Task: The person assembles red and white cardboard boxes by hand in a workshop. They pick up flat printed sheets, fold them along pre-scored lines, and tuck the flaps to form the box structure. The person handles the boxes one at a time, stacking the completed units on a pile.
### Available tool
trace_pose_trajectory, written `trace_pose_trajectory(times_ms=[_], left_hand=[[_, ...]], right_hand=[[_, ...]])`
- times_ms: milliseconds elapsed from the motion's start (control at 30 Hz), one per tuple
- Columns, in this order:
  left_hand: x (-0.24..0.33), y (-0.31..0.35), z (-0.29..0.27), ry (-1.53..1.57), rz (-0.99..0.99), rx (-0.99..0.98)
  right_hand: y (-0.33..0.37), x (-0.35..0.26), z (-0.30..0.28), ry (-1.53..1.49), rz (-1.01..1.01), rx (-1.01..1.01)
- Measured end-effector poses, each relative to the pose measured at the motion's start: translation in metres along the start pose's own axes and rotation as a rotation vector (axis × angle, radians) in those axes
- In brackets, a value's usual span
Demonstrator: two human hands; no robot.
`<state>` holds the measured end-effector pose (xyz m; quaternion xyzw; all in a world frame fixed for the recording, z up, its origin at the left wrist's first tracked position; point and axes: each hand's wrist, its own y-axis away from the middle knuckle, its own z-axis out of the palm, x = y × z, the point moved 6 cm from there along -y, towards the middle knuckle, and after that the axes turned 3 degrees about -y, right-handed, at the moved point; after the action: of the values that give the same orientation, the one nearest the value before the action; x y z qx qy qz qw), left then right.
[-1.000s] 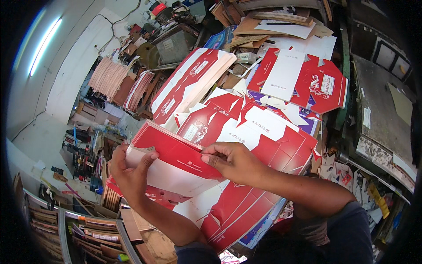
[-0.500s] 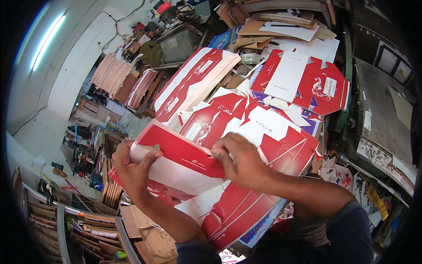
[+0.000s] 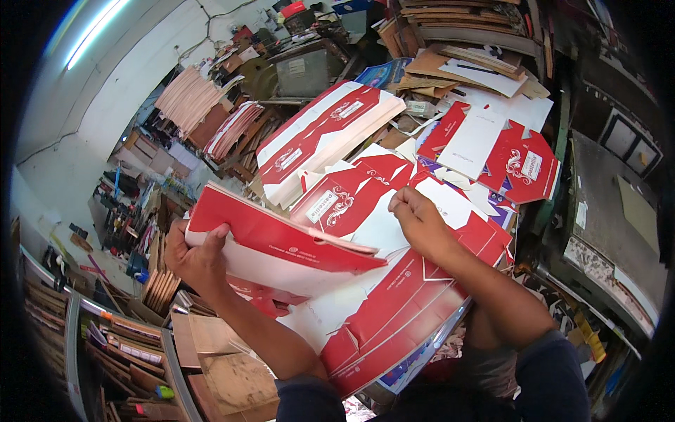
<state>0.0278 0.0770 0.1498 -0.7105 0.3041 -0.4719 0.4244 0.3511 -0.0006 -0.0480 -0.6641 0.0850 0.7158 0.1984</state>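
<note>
My left hand [image 3: 199, 259] grips the left end of a stack of red-and-white printed cardboard box blanks [image 3: 285, 240], thumb on the near face and fingers behind. The stack is raised and tilted, its right end pointing toward the middle of the table. Off to the right and apart from it, my right hand [image 3: 425, 224] is closed, with fingertips pressed together; whatever may be in them is hidden. Beneath both hands lie more red-and-white box blanks [image 3: 404, 309], loosely overlapping. Behind the held stack is a printed blank [image 3: 330, 200] with a white label panel.
A thick pile of printed sheets [image 3: 330, 130] stands at the far side. Red cut blanks [image 3: 517, 165] lie at far right, near white scraps. A metal machine bed [image 3: 612, 211] borders the right. Cardboard fills a rack [image 3: 126, 352] at lower left.
My right hand has left the stack's edge and moved right, away from it. The stack, still in my left hand, has shifted slightly left and its right end hangs free, sheets slightly fanned.
</note>
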Motion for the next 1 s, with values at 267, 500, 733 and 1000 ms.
trace_pose_trajectory(times_ms=[267, 500, 733, 1000], left_hand=[[-0.024, -0.001, -0.074, 0.115, 0.049, 0.245], [-0.018, 0.002, -0.057, 0.357, 0.018, 0.255], [0.064, 0.01, 0.037, -0.077, 0.184, -0.007], [0.112, 0.038, 0.082, -0.396, 0.413, -0.244]], right_hand=[[-0.018, -0.011, -0.137, 0.405, -0.601, 0.591], [0.141, -0.055, -0.212, -0.213, -0.09, 0.364], [0.294, -0.116, -0.199, 0.975, 0.713, 0.201], [0.139, -0.096, -0.052, 0.366, -0.239, -0.158]])
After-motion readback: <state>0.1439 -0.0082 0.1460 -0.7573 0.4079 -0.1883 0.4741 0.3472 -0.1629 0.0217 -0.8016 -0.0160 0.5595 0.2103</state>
